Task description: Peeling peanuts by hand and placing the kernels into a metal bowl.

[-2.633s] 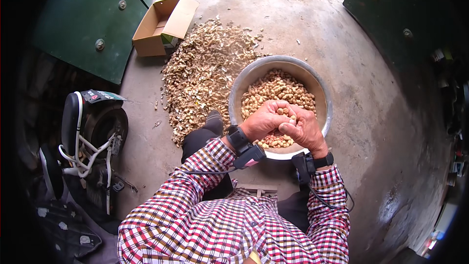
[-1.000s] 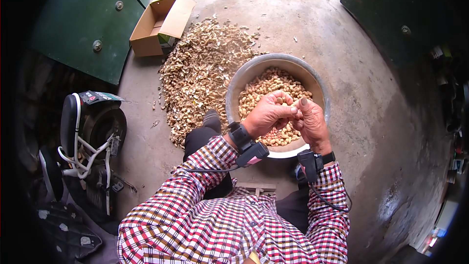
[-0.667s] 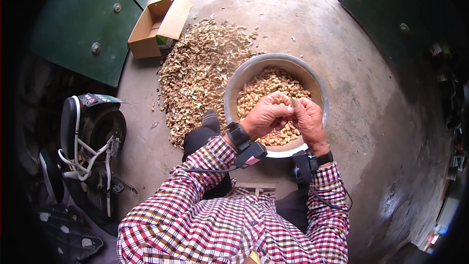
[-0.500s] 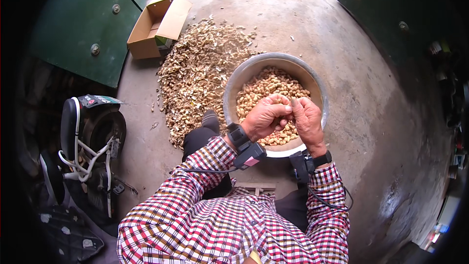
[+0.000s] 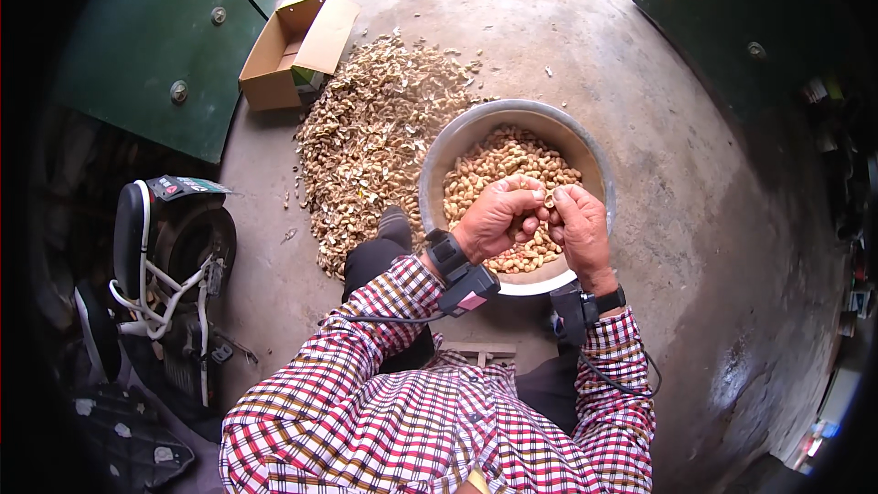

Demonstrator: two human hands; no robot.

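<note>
Above a wide metal basin (image 5: pixel 599 151) my two hands meet at the fingertips. My left hand (image 5: pixel 498 217) is closed in a pinch, thumb against the fingers. My right hand (image 5: pixel 583 227) pinches too, its thumb facing the left one. Between them shows a small pale peanut (image 5: pixel 550 202), its shell apparently split; how much of it each hand grips is partly hidden by the fingers. Unshelled peanuts (image 5: pixel 512 157) fill the bottom of the basin, with some reddish kernels among them near its front.
A broad heap of empty peanut shells (image 5: pixel 366 128) lies on the concrete floor left of the basin, against my foot (image 5: pixel 395 227). Behind it stands an open cardboard box (image 5: pixel 272 59). A white-framed wheeled thing (image 5: pixel 169 297) is at the left; green doors (image 5: pixel 151 46) flank the opening.
The fingertips of my hands have drawn slightly apart, and a pale peanut now shows between them. My right hand has shifted a little to the right.
</note>
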